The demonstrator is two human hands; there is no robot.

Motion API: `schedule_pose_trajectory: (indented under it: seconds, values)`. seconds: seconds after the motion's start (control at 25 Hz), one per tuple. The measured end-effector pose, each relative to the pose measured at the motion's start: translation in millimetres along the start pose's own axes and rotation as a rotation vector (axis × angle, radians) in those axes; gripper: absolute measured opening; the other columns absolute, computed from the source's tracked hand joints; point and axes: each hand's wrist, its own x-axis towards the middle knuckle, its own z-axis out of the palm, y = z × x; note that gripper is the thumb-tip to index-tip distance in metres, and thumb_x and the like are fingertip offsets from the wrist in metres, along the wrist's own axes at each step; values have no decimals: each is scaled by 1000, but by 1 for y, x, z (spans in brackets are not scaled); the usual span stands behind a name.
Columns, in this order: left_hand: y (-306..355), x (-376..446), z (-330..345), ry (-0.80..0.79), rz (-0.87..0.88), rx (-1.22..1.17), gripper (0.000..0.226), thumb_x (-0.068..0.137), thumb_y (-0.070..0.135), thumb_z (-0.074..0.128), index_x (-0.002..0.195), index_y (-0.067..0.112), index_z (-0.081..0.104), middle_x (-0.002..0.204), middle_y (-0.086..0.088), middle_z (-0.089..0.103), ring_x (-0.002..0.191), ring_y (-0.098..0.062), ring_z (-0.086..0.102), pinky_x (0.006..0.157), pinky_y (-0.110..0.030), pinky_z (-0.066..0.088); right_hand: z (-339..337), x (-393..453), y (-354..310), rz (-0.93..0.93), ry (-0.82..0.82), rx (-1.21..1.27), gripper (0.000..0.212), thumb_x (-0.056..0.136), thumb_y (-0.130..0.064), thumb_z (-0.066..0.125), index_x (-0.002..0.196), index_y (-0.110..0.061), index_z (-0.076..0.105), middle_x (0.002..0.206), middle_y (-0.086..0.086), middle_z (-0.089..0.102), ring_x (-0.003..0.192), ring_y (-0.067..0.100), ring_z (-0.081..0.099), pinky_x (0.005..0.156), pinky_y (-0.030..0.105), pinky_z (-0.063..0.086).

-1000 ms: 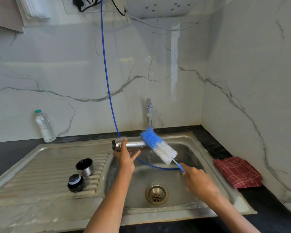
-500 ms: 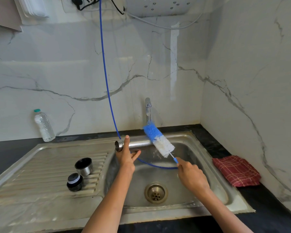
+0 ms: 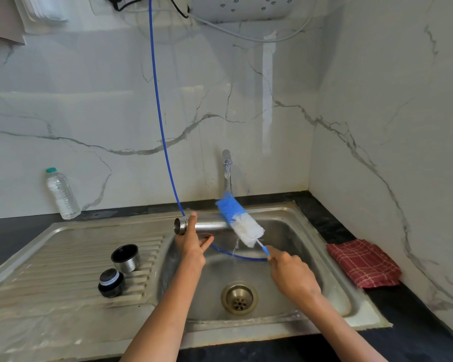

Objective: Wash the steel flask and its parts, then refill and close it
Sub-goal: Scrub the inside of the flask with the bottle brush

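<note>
The fluffy blue-and-white bottle brush (image 3: 239,222) has slid a bit further along the flask since a second ago — so it's still the outside getting scrubbed. The left hand (image 3: 191,242) grips the smooth cylindrical steel flask (image 3: 203,227) sideways over the steel sink (image 3: 322,259), under the tap's stream; the right hand (image 3: 290,273) pinches the thin brush handle.

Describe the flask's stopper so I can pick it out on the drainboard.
Start at the sink and look to the ribbed drainboard on its left. Two small round parts sit there close together, and the stopper is the nearer one. It is black with a pale band, while its neighbour, the cup, is a steel cup with a dark open mouth.
</note>
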Motion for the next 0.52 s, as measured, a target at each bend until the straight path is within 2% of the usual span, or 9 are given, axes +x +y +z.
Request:
schedule_pose_trajectory:
  seconds: [0.08,0.16,0.28,0.36,0.44,0.52]
  values:
    - [-2,1,3,-14,5,-35,55,83,30,84,130,16,57,121,-13,67,107,-38,68,89,-57,59,4,-9,-8,-64,0,2,44,109,-36,28,152,-42,37,121,9,68,104,34,64,84,42,50]
    - [1,6,2,-34,30,-46,54,84,26,83,131,19,58,125,-12,67,109,-38,67,93,-57,57,3,-7,0,-11,-2,5,44,109,-38,27,151,-44,38,122,10,67,107,35,63,87,43,50]
    - [5,9,-5,-87,56,10,41,88,18,78,125,20,60,119,-7,67,115,-36,64,101,-56,52,-7,2,17,116,-8,11,42,107,-32,28,145,-37,47,116,10,68,104,36,64,83,42,50]
    - [3,9,-6,-96,76,30,38,91,14,73,125,17,57,117,-10,68,118,-36,64,103,-55,51,-7,-3,6,48,-7,32,39,108,-32,29,142,-36,49,109,9,69,98,34,66,81,42,53]
    - [1,8,-5,-104,101,22,50,91,13,71,137,12,50,124,-18,68,116,-37,67,99,-54,54,-3,-14,-15,-76,-17,66,37,108,-35,31,141,-38,48,107,8,70,96,33,67,83,45,54]
    - [1,6,-3,-100,123,25,55,91,15,72,139,10,47,127,-21,67,113,-37,68,95,-54,56,-4,-16,-20,-107,-2,88,36,108,-34,33,140,-37,50,105,8,71,96,35,67,84,46,54]
